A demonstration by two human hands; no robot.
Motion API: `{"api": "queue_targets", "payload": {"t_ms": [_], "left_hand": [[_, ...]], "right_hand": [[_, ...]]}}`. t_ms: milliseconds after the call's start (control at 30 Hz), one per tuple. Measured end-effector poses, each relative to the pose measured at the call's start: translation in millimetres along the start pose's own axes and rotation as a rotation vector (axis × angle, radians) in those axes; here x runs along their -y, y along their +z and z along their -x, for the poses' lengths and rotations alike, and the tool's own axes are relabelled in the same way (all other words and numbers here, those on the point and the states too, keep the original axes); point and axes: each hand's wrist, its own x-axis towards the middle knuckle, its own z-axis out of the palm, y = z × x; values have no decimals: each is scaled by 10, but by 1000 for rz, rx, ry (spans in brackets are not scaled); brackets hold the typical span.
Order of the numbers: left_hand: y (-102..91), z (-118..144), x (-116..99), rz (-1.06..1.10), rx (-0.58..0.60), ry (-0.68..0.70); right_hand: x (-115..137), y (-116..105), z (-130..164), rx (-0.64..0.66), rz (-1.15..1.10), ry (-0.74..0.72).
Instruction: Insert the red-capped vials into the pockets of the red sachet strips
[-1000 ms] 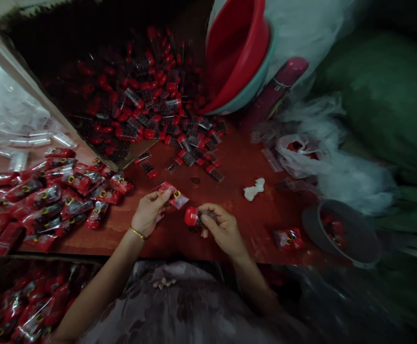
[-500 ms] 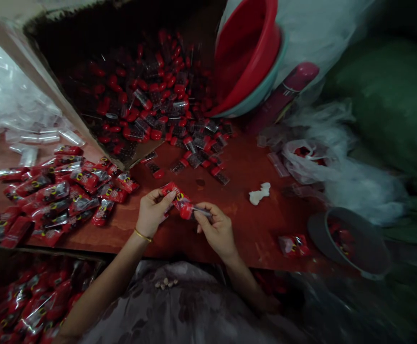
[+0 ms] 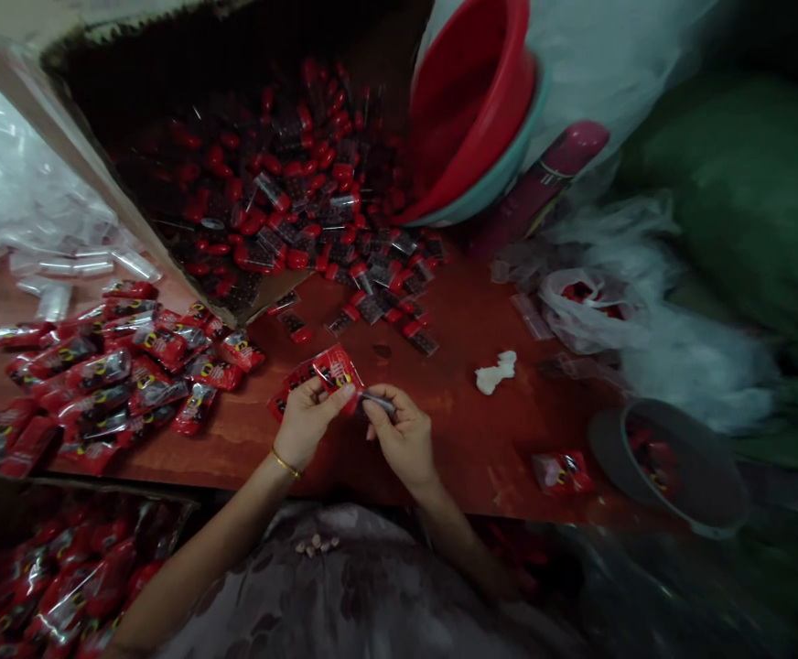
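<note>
My left hand [image 3: 308, 421] is closed on a red printed plastic sleeve [image 3: 337, 364], pinching it between thumb and fingers above the table. More red printed plastic [image 3: 287, 389] shows behind those fingers. My right hand [image 3: 403, 435] pinches a small clear tube with dark contents [image 3: 378, 403] and holds it against the sleeve's near right edge. The tube's red cap is hidden, and I cannot tell how far it sits inside the sleeve. Red-wrapped tubes [image 3: 145, 375] lie heaped on the table to the left of my hands.
A cardboard box [image 3: 90, 156] on its side spills red-capped tubes [image 3: 330, 229] onto the red table [image 3: 468, 439]. Red and teal basins [image 3: 509, 101], a spray can [image 3: 543, 183], plastic bags [image 3: 687, 339] and a grey bowl [image 3: 680, 458] stand right. Another box of wrapped pieces [image 3: 62, 577] sits lower left.
The tube's red cap has gone out of sight at the sleeve. My left hand has shifted slightly right and the right hand slightly left, closer together; the sleeve is now spread flatter.
</note>
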Motion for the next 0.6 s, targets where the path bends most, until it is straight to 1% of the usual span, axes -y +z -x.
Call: {"api": "queue_targets", "payload": {"t_ms": [67,200,267,333,433,533,600], "left_hand": [[36,13,57,54,-35,-1],[138,43,184,191,-185,20],[181,57,221,236,-237,19],[195,58,227,246,-249,20],[167,35,194,197,-235,42],[134,7,154,159,-219,74],[141,5,148,168,-232,74]], "right_hand": [[-17,30,-14,-18,-30,13],[-30,59,-31,-93,-63,19],[-22,46,-41,-113,-58,13],[-7,21,-53,-100,-60,12],[25,-4,-64,-72,-81,28],[56,14,-64,-66,-110,38],[63,46,-62,-73,-138,39]]}}
